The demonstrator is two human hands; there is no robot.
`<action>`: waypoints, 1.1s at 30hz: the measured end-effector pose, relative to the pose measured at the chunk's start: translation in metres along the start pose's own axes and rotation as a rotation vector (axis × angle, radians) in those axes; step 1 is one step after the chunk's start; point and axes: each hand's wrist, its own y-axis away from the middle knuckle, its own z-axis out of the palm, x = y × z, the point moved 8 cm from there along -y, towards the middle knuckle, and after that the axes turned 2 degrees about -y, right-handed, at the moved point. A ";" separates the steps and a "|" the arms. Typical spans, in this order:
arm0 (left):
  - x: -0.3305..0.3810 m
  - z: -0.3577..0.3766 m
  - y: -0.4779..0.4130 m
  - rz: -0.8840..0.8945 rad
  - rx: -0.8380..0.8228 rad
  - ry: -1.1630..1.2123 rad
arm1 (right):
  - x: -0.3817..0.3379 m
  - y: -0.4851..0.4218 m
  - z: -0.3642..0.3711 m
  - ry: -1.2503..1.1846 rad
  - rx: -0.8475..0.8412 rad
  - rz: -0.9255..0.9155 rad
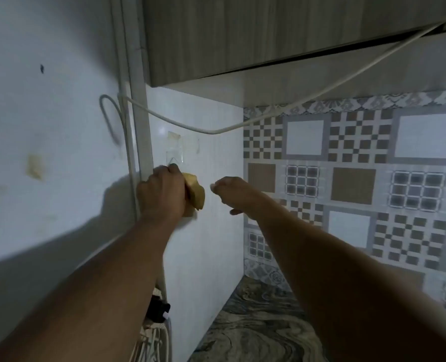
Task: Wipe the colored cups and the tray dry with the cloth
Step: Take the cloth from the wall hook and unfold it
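Dim corner: white wall (47,126), patterned tiles (360,163), overhead cabinet (242,35), marbled countertop (255,330).

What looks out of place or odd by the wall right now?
A white cable sags loose across the tiles instead of being clipped. Yellowed tape residue sits above the clear hook, where the left hand holds the yellow cloth. No cups or tray are in view.

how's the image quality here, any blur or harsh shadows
Head view: dim and soft overall; the right hand is motion-blurred, the left hand gripping the yellow cloth is sharper; the arms cast a hard shadow on the white wall; wide-angle distortion bends the edges.
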 end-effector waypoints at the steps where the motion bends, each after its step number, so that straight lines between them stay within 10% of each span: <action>1: -0.001 0.002 -0.001 0.019 0.003 -0.036 | -0.002 -0.006 0.007 -0.055 -0.003 0.009; 9: -0.013 0.015 0.014 0.075 0.017 -0.016 | -0.004 -0.032 0.045 -0.436 0.033 0.146; 22: -0.026 -0.012 0.017 0.072 0.328 0.584 | -0.047 -0.024 -0.043 -0.556 0.270 -0.158; 27: -0.011 -0.006 0.005 -0.101 0.042 0.938 | -0.007 -0.010 -0.067 -0.537 0.147 -0.061; 33: 0.081 0.013 0.049 -0.019 -0.867 1.258 | 0.069 0.042 -0.107 -0.599 0.168 0.081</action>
